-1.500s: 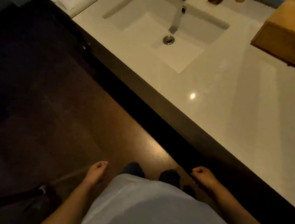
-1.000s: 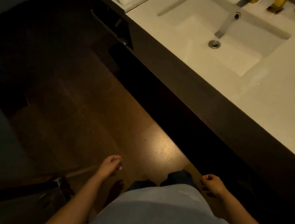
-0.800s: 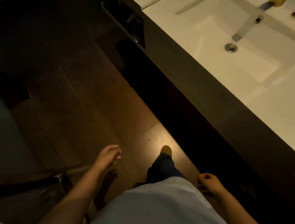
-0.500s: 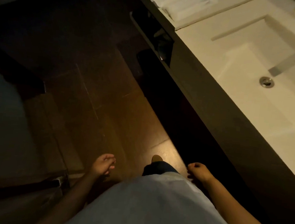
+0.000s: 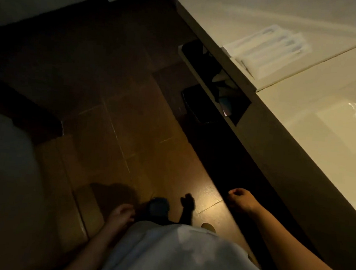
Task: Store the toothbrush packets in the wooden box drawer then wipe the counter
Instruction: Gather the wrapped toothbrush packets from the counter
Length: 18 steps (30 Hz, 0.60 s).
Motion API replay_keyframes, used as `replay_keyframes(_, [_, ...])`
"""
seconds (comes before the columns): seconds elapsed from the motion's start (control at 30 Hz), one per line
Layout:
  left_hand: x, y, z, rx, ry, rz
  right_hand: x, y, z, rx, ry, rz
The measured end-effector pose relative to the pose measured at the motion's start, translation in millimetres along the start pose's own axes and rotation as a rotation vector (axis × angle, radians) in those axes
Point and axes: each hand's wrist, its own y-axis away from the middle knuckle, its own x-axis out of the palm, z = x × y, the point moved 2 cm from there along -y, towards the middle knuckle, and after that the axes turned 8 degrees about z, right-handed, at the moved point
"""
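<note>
Several white toothbrush packets (image 5: 269, 49) lie in a fanned stack on the pale counter (image 5: 235, 15), near its front edge at the upper right. My right hand (image 5: 240, 200) hangs low beside the dark cabinet front, its fingers curled shut on nothing. My left hand (image 5: 120, 214) is down by my hip over the floor, fingers loosely curled and empty. Both hands are far from the packets. The wooden box is out of view.
A white sink basin (image 5: 341, 126) is set in the counter at the right. Below the counter edge an open shelf slot (image 5: 221, 89) holds dark items. Brown floor tiles (image 5: 120, 119) stretch ahead, and a pale rounded fixture (image 5: 3, 174) sits at left.
The view has swung left along the counter: the wooden box has left the frame and the packets have come into sight. I have stepped forward and both hands stay low and empty.
</note>
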Motion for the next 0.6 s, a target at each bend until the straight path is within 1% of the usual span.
replay_keyframes(0.07, [-19,-19,-28,0.026,-0.098,0.030,12,-1,2,0.031,-0.056,-0.072])
replay_keyframes(0.17, [-45,-39,-78,0.065,-0.260,0.128,39,3,3,0.090,-0.167,-0.155])
replay_keyframes(0.27, [-62,-60,-138,0.064,-0.317,0.179,64,5,5,0.162,-0.251,-0.203])
replay_keyframes(0.43, [-54,-84,-229,0.154,-0.361,0.304,85,2,12,0.246,-0.384,-0.256])
replay_keyframes(0.6, [-30,-116,-289,0.224,-0.392,0.358,75,-21,32,0.307,-0.470,-0.244])
